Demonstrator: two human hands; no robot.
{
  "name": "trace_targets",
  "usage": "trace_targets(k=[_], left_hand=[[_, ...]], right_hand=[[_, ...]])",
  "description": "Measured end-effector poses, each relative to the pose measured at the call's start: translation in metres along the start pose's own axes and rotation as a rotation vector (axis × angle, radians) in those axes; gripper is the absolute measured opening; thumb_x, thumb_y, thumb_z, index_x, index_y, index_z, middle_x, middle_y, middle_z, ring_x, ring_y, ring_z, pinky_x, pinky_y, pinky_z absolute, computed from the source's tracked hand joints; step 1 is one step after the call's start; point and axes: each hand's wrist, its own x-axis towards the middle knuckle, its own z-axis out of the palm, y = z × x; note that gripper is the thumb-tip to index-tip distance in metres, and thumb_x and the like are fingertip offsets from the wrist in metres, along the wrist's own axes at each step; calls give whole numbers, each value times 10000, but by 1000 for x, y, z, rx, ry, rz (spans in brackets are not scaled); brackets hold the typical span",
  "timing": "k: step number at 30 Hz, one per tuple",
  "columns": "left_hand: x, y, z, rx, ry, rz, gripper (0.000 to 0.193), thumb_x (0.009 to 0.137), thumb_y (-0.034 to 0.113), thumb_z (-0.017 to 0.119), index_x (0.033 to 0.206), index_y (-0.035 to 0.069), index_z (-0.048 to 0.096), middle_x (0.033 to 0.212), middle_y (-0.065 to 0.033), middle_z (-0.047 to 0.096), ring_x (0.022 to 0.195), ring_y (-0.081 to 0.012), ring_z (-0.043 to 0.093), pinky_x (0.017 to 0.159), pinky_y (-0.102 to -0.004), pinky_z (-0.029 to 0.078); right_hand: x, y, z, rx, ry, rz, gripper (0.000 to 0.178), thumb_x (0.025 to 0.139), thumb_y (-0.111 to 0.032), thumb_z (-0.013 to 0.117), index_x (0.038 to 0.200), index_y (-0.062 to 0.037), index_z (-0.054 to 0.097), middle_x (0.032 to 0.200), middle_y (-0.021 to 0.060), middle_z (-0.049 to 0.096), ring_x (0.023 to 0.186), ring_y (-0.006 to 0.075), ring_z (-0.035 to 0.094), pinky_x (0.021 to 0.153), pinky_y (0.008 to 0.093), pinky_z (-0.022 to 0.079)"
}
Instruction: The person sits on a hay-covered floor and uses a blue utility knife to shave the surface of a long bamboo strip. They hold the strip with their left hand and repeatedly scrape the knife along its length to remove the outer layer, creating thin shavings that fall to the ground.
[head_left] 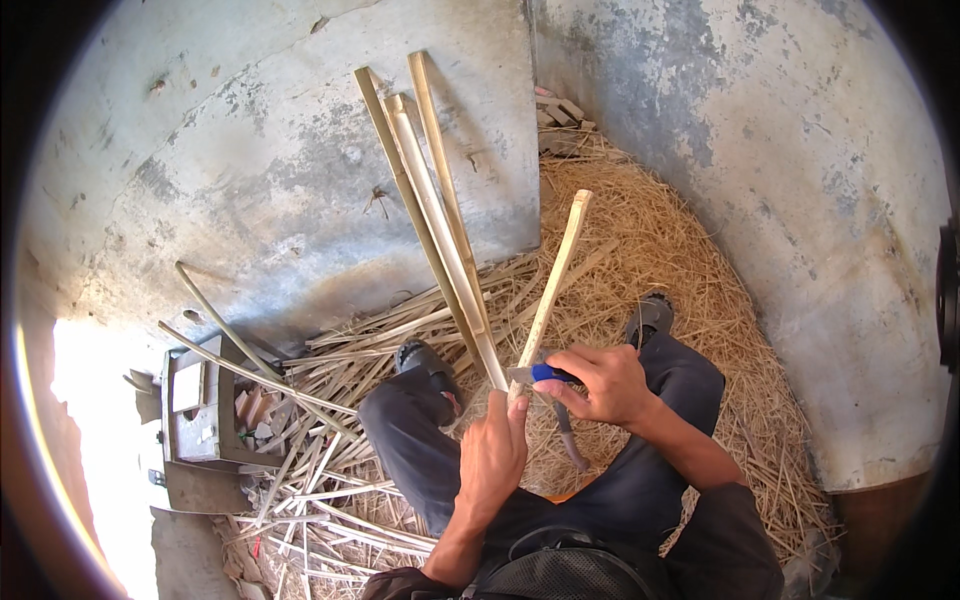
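My left hand point(492, 445) is closed round the lower end of a pale bamboo strip point(556, 275), which slants up and away to the right. In my right hand point(610, 385) is a knife point(553, 373) with a blue handle. Its short blade lies across the strip just above my left fingers. A longer split bamboo piece point(440, 235) leans toward the wall and ends beside my left hand; I cannot tell whether that hand also holds it. Two more bamboo lengths, a left one point(405, 180) and a right one point(443, 150), stand next to it.
Straw-like shavings point(640, 240) cover the floor ahead and to the right. Loose bamboo strips point(330, 370) lie heaped at the left, near a grey box-like object point(205, 425). Weathered walls point(250, 180) meet in front. My bent legs and shoes point(425, 365) flank the work.
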Motion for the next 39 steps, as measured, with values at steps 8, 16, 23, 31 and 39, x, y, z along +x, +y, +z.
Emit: trace_targets(k=[8,16,23,31,39], left_hand=[[-1,-6,1,38,20,17,297,1157,261,556,1061,-14,498,655,-307,603,642,-550,623,575,-631,459],[-4,-8,-4,52,9,13,301,1152,270,569,1063,-8,497,664,-300,623,646,-544,641,561,-624,469],[-14,-2,-9,73,-35,-52,270,1165,222,523,1015,-3,523,691,-302,612,696,-544,637,616,-607,450],[-47,-18,-16,36,-117,-88,273,1155,260,535,1075,-1,525,690,-296,636,684,-545,645,603,-636,475],[-32,-9,-21,-79,-14,-36,288,1177,261,465,1052,9,529,711,-283,621,684,-543,625,597,-612,445]], right_hand=[[2,1,1,-14,28,-7,350,958,-449,827,999,-104,782,748,31,698,556,221,674,483,348,488],[5,-1,-3,-46,19,-24,354,949,-450,837,987,-104,776,732,31,669,549,214,657,491,347,484],[12,26,-12,-150,271,81,343,977,-393,822,981,-54,767,760,86,710,561,243,651,513,368,490],[14,52,-59,-83,371,318,380,1061,-390,731,1008,-15,768,739,80,717,583,162,662,535,323,494],[-4,-11,-10,80,31,2,320,972,-376,836,995,-66,759,806,60,708,602,234,687,522,362,512]])
